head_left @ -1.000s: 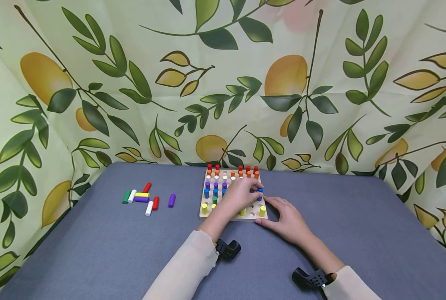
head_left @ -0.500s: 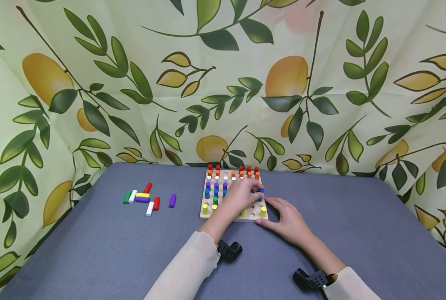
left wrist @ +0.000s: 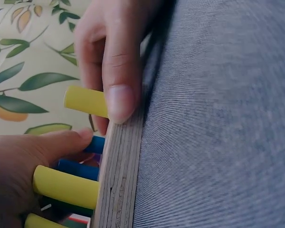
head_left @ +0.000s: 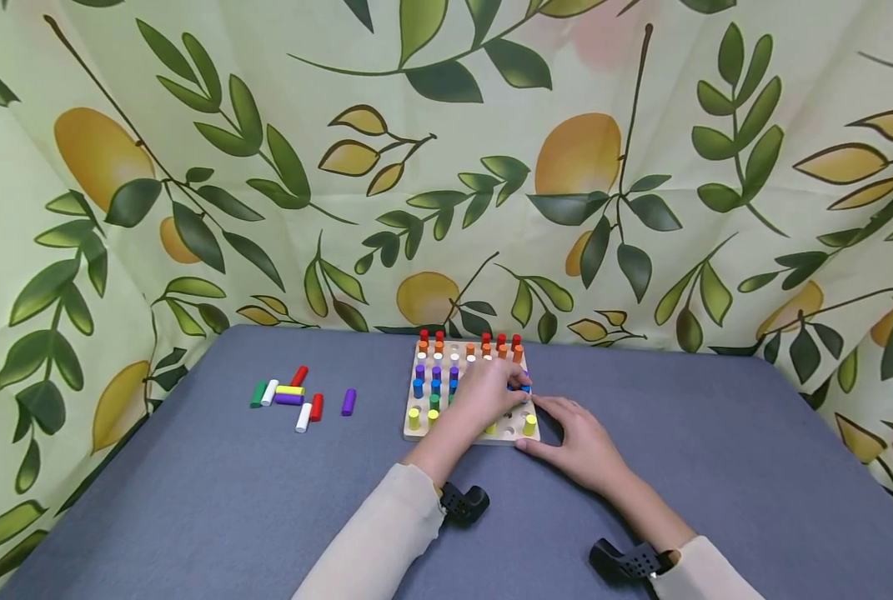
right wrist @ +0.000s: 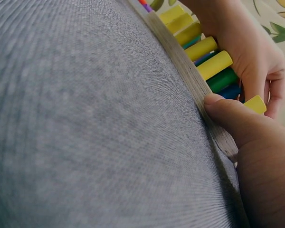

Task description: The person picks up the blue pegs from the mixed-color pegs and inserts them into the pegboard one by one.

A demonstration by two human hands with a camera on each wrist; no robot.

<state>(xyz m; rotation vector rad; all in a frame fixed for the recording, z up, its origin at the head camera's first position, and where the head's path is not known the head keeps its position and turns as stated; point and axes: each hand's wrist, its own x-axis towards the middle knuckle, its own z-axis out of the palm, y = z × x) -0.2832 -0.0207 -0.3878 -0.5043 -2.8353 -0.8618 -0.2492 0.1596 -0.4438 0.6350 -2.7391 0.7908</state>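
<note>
A wooden pegboard (head_left: 472,438) with rows of coloured pegs lies at the back middle of the table. My left hand (head_left: 484,390) reaches over it from the front, thumb and fingers pinching a blue peg (left wrist: 96,144) at the right end of the blue row. My right hand (head_left: 577,440) grips the board's front right corner, its thumb (right wrist: 213,99) against the plywood edge and its fingers along the right side. Close by that thumb stands a yellow peg (head_left: 529,426). The left hand and wrist hide part of the middle rows.
Left of the board, several loose pegs lie on the grey table (head_left: 213,500), among them a green peg (head_left: 258,394), a red peg (head_left: 316,407) and a purple peg (head_left: 348,402) set apart. A leaf-patterned curtain (head_left: 446,208) hangs behind the table.
The blue peg under my left fingertips stands lower in the board than before, and those fingers have come down with it. My right hand keeps its hold on the corner.
</note>
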